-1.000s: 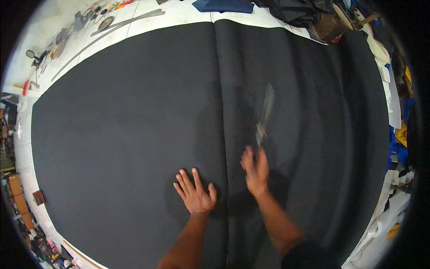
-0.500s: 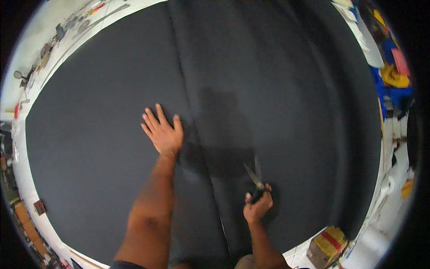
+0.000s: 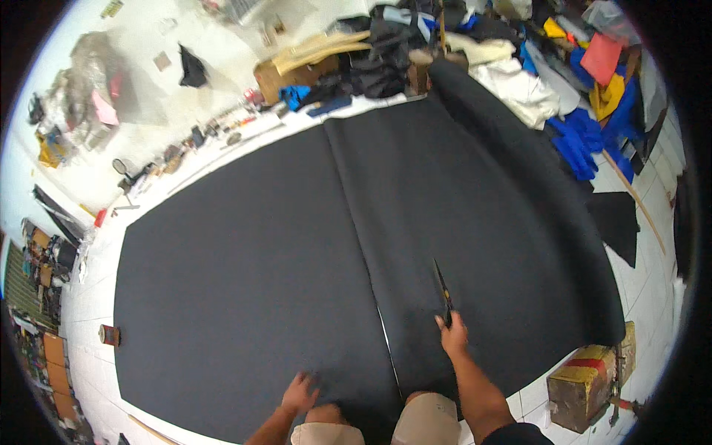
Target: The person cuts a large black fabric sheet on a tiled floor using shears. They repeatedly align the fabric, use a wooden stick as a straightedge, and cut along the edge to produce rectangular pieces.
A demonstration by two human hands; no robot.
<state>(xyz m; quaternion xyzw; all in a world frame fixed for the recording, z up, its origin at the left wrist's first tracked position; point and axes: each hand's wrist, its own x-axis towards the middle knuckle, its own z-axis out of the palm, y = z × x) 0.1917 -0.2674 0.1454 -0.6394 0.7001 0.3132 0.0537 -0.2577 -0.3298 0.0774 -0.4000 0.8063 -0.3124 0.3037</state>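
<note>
A large sheet of black material (image 3: 237, 274) is spread across the floor, with a seam-like line running lengthwise near its middle. Toward me this line parts into a narrow slit (image 3: 386, 337) that shows white. My right hand (image 3: 454, 334) grips a pair of scissors (image 3: 443, 288) by the handles, right of the slit; the blades are together and point away from me. My left hand (image 3: 300, 393) is low over the sheet beside my left knee, left of the slit. It looks loosely open and holds nothing I can see.
The sheet's right side rises into a thick roll (image 3: 526, 170). A box with a red stripe (image 3: 582, 386) stands at the lower right. Piled fabric (image 3: 512, 85) lies at the far right. A small tin (image 3: 109, 335) sits by the left edge; tools line the far wall.
My left hand has drawn back from the middle of the sheet to near my knee. The scissors' blades have closed. The view has tilted up, bringing the roll and far wall in.
</note>
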